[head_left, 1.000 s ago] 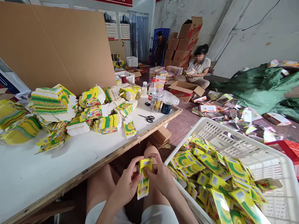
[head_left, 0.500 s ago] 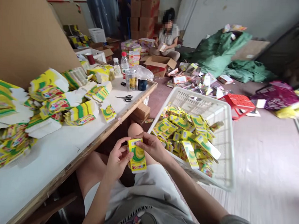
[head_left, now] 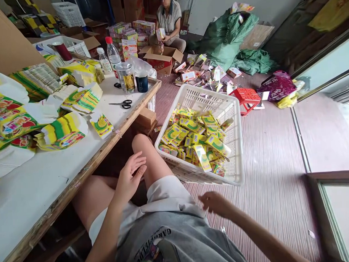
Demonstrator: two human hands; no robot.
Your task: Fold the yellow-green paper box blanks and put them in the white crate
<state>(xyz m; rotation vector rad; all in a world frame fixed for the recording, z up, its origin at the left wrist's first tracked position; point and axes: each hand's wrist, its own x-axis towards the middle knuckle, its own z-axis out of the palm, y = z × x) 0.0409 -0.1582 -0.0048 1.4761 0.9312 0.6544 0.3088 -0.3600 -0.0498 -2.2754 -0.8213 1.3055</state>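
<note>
My left hand (head_left: 132, 176) is empty above my lap, its fingers stretched out and the thumb apart. Over my right thigh, close to the near side of the crate, is my right hand (head_left: 215, 204); its fingers are loosely bent and a little blurred, with no box showing in them. The white plastic crate (head_left: 237, 144) stands on the floor beyond my knee and holds many small yellow-green cartons (head_left: 202, 157), lying at all angles. On the table to my left, a single flat carton (head_left: 102, 126) lies near the edge, beside stacks of flattened cartons (head_left: 61, 131).
The wooden-edged table (head_left: 106, 148) carries scissors (head_left: 123, 104), a dark mug (head_left: 142, 83), a glass jar (head_left: 126, 77) and bottles. Beyond the crate are a red stool (head_left: 246, 98), scattered boxes and green sacks (head_left: 228, 37). A co-worker (head_left: 169, 24) sits by an open cardboard box (head_left: 162, 60).
The yellow carton that both hands held has left them and I cannot pick it out. My right hand has moved right and nearer to me; my left has opened. The view has turned right.
</note>
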